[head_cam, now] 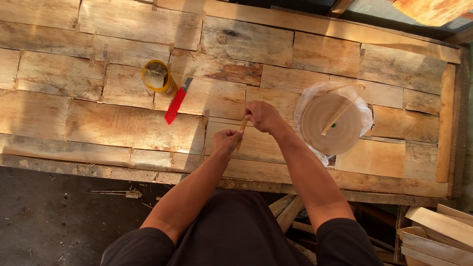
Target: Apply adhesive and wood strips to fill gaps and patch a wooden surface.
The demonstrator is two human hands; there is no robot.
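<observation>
Running between both hands' fingers (245, 118), a thin strip (241, 132).

rough wooden table (123, 123), glossy red plastic knife (177, 101)

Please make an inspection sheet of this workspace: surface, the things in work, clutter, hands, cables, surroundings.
Surface: rough bench of patched wooden boards, sunlit.
Things in work: thin wooden strip held between both hands.
Clutter: yellow tub and red knife left of the hands; roll of wood strip on a plastic bag to the right.
Hands: left hand and right hand both pinch the strip.
Cables: nothing seen.
Surroundings: dark floor with small scraps; stacked wooden pieces at lower right.
</observation>
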